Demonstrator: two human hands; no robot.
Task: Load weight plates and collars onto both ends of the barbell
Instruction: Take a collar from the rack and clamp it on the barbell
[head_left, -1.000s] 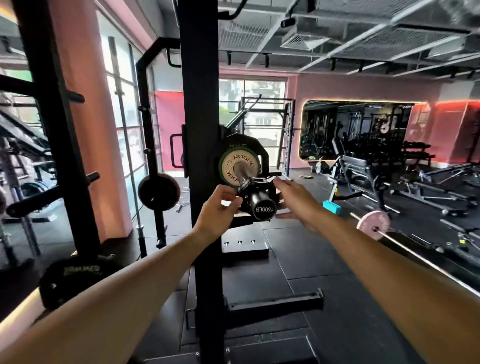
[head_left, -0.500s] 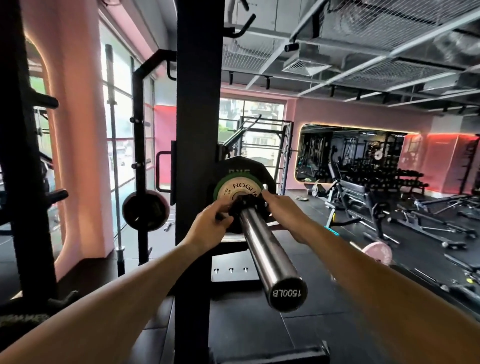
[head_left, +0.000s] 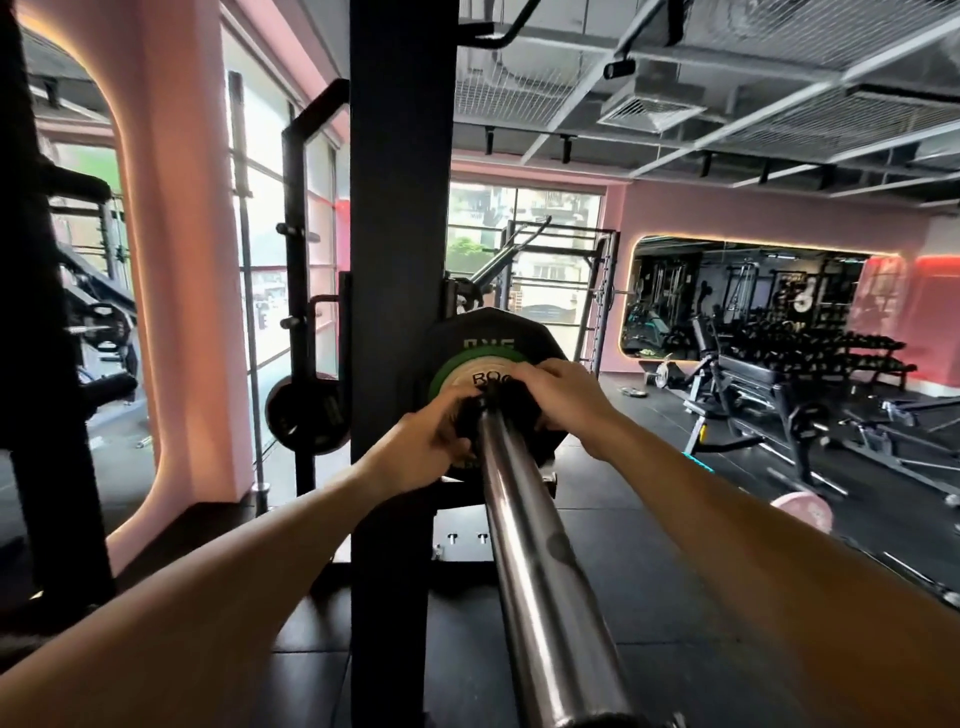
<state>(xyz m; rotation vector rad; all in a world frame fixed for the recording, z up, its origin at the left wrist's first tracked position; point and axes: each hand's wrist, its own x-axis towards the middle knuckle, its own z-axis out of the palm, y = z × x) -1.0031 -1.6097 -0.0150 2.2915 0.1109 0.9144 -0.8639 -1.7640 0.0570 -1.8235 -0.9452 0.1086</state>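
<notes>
The chrome barbell sleeve (head_left: 535, 561) runs from the bottom of the view up to the rack. On it sit a large black plate (head_left: 488, 327) and, in front, a smaller green-rimmed plate (head_left: 462, 371) with a pale face. A black collar (head_left: 480, 413) is on the sleeve right against the green plate. My left hand (head_left: 426, 447) grips the collar from the left. My right hand (head_left: 563, 400) grips it from the right and covers part of the plate's face.
A black rack upright (head_left: 400, 260) stands just left of the plates. A dark plate (head_left: 306, 415) hangs on a storage peg at left. A pink plate on another bar (head_left: 802, 512) lies on the floor at right. Benches and dumbbell racks (head_left: 810, 358) fill the far right.
The collar has slid from the sleeve's outer end up to the green plate, with both hands on it. The camera has moved closer, so the sleeve's end now leaves the bottom of the view.
</notes>
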